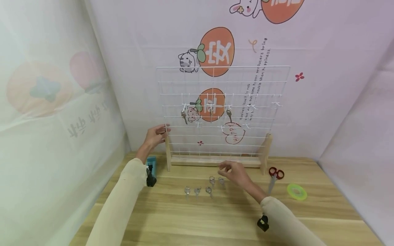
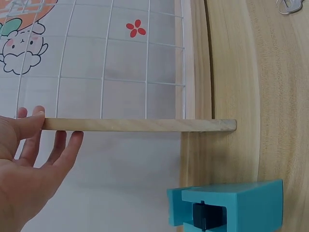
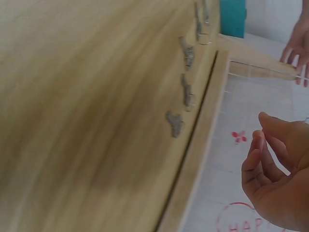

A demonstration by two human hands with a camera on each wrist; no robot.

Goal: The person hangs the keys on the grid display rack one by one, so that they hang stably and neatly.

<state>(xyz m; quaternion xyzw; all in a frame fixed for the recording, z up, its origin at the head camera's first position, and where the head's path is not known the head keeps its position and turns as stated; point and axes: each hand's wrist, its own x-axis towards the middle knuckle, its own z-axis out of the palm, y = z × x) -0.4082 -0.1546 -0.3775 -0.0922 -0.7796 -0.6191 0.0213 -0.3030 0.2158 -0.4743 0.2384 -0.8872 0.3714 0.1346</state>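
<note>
Wooden table, left hand steadying grid rack

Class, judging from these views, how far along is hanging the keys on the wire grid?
Done: three keys already hang on the wire grid. In hand: the left hand steadies the grid's wooden post; the right hand hovers empty, fingers loosely curled, above the table keys. Left: five keys lie on the table.

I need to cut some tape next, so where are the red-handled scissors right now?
In the head view the scissors lie on the table at the right, beside the rack's right wooden post, with the green tape roll further right.
</note>
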